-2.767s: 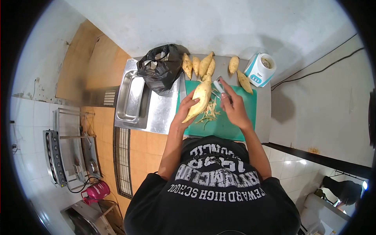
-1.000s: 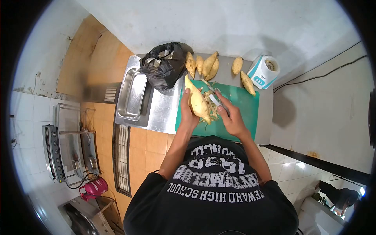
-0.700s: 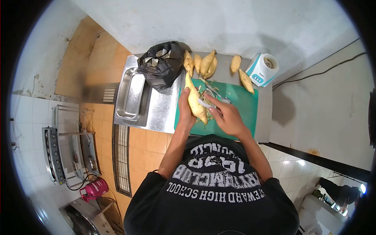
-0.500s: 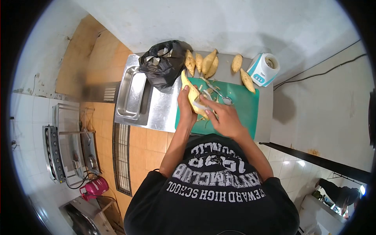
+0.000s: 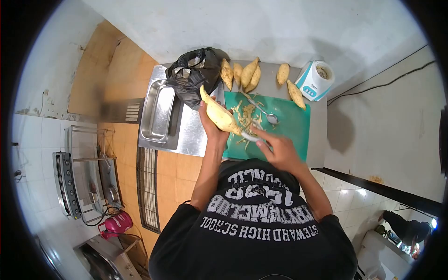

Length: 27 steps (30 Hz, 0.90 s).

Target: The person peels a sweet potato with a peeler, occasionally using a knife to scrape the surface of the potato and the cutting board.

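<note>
My left hand (image 5: 214, 132) is wrapped round a pale yellow, mostly peeled sweet potato (image 5: 218, 115), its thin tip pointing up and away. In my right hand (image 5: 282, 151) is a white peeler (image 5: 250, 136), its head right at the near lower end of the sweet potato. Beneath them lies a green cutting board (image 5: 294, 133) strewn with peel strips (image 5: 246, 114). A metal spoon (image 5: 272, 119) rests on the board beyond my right hand.
Several unpeeled sweet potatoes (image 5: 249, 74) line the back of the counter. A black plastic bag (image 5: 189, 81) stands beside the steel sink (image 5: 155, 112). At the back right is a white and blue blender base (image 5: 316, 83).
The sweet potato has moved left and turned in my left hand, uncovering more peel strips on the board. My right hand with the peeler has shifted slightly right and nearer to me.
</note>
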{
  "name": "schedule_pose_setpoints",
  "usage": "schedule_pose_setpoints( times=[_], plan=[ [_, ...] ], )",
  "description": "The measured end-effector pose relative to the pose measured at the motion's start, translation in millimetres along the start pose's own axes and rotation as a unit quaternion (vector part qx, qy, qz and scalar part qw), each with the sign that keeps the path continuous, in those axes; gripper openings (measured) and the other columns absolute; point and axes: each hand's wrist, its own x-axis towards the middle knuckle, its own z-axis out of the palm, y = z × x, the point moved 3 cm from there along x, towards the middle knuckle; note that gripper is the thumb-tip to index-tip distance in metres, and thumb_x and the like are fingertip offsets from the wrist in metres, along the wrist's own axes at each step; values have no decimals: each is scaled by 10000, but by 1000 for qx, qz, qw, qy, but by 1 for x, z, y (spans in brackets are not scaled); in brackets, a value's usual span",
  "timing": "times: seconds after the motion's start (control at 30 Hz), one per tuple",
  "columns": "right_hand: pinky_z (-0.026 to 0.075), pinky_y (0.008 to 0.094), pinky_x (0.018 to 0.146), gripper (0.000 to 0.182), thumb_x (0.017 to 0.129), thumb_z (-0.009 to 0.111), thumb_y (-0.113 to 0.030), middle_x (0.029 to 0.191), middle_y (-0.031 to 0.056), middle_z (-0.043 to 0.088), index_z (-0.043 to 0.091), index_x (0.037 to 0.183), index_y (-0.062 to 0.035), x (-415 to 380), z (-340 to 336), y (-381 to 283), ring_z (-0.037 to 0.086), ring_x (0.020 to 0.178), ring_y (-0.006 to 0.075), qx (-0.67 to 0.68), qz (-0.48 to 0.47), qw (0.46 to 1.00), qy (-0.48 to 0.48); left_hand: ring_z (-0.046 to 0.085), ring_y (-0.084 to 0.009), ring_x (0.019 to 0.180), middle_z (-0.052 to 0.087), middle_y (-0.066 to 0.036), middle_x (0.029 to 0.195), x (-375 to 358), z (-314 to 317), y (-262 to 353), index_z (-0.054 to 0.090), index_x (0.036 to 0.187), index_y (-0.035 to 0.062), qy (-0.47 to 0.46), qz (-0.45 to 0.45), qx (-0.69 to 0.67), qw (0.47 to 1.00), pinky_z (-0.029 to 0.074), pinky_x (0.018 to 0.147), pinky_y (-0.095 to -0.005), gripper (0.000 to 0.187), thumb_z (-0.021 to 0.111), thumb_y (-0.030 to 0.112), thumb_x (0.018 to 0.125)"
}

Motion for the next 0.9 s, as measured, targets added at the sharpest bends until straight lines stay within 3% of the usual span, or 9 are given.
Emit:
schedule_pose_setpoints(
  times=[0.13, 0.27, 0.33, 0.47, 0.6, 0.67, 0.77, 0.83, 0.9],
  plan=[
    [537, 468, 822, 441, 999, 568, -260, 1170, 178, 700, 556, 1438, -209, 36, -11, -14, 678, 956, 389, 24, -35, 998, 57, 599, -205, 894, 609, -64, 1011, -10, 10, -10, 569, 1236, 86, 47, -25, 130, 990, 522, 819, -378, 565, 497, 595, 1002],
    [534, 472, 803, 439, 1000, 566, -248, 1110, 193, 707, 556, 1437, -203, 52, -5, -18, 677, 919, 397, -15, -48, 997, 56, 626, -225, 973, 626, -107, 1089, -17, 15, -17, 540, 1313, 63, 20, -43, 116, 992, 527, 866, -380, 540, 403, 520, 1060],
    [524, 487, 789, 443, 997, 567, -250, 1021, 203, 711, 557, 1437, -205, 51, 9, -14, 673, 900, 404, -71, -62, 995, 43, 625, -229, 972, 624, -110, 1087, -16, 17, -15, 538, 1311, 55, 17, -32, 123, 992, 528, 865, -385, 543, 403, 517, 1060],
    [515, 501, 797, 442, 998, 564, -266, 976, 195, 714, 558, 1438, -223, 31, 22, -9, 669, 918, 408, -33, -27, 999, 14, 631, -232, 924, 631, -85, 1045, -17, 14, -11, 552, 1278, 43, 44, -24, 127, 991, 534, 862, -382, 545, 419, 519, 1048],
    [519, 500, 783, 442, 996, 567, -270, 1013, 180, 719, 560, 1437, -246, 3, 26, 7, 677, 905, 390, -77, -12, 997, -17, 629, -236, 875, 628, -75, 1002, -6, -2, -11, 570, 1246, 63, 68, -20, 132, 989, 532, 882, -400, 519, 428, 519, 1043],
    [525, 491, 786, 441, 996, 566, -268, 1040, 177, 721, 560, 1437, -250, -8, 27, 16, 682, 902, 381, -85, 1, 996, -36, 595, -222, 871, 587, -73, 979, 2, -5, -2, 543, 1271, 65, 65, 12, 35, 997, 525, 891, -419, 545, 438, 543, 1032],
    [535, 474, 794, 437, 1000, 560, -267, 1088, 173, 720, 560, 1436, -246, -10, 22, 20, 686, 908, 376, -40, -5, 999, 4, 582, -206, 843, 574, -41, 945, -3, 6, 5, 559, 1197, 95, 47, -23, -31, 998, 523, 903, -441, 526, 477, 577, 1003],
    [538, 458, 810, 455, 976, 597, -227, 1171, 160, 708, 568, 1429, -214, 5, 3, 1, 693, 939, 362, 7, 34, 999, 18, 590, -198, 844, 577, -35, 926, -10, 13, -2, 559, 1139, 95, 40, -40, -26, 998, 524, 895, -450, 516, 506, 583, 981],
    [538, 453, 812, 449, 979, 591, -228, 1181, 165, 703, 569, 1428, -209, 26, -7, -16, 693, 945, 364, 4, 15, 999, 34, 601, -204, 847, 595, -52, 926, -11, 10, -11, 561, 1131, 81, 51, -40, 78, 995, 529, 872, -417, 490, 521, 545, 977]
  ],
)
